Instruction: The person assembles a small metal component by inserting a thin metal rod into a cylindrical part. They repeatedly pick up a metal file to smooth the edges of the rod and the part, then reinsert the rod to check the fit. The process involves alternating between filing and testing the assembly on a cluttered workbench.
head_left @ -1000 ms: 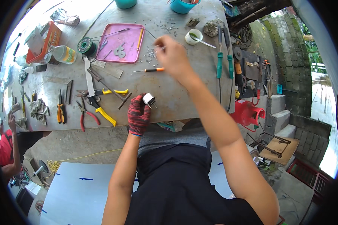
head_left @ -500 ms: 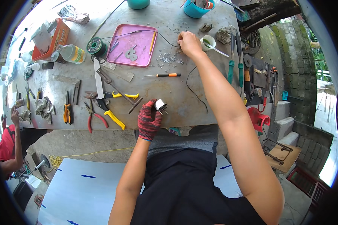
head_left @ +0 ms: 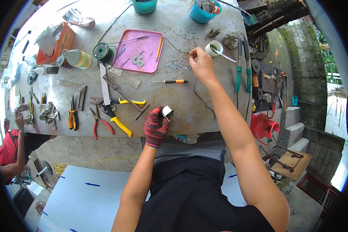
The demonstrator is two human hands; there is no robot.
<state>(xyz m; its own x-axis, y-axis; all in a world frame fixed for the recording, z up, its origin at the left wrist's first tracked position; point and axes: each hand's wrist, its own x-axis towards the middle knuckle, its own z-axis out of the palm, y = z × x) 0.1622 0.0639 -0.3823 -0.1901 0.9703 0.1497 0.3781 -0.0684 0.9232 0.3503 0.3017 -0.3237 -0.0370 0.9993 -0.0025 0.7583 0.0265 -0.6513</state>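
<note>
Pink tray [head_left: 132, 62], yellow-handled snips [head_left: 118, 116]

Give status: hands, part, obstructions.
Left hand, gloved, grips small white part at table edge. Right hand, bare, pinches something tiny by white cup. Orange-handled screwdriver and black wire lie between.

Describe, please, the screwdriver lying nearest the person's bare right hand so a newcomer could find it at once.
Start at the pink tray near the far middle of the grey table. Just below its lower right corner, left of the right hand, lies the small screwdriver, flat and crosswise. Its orange handle and thin dark shaft set it apart from the two long green-handled tools further right.
</note>
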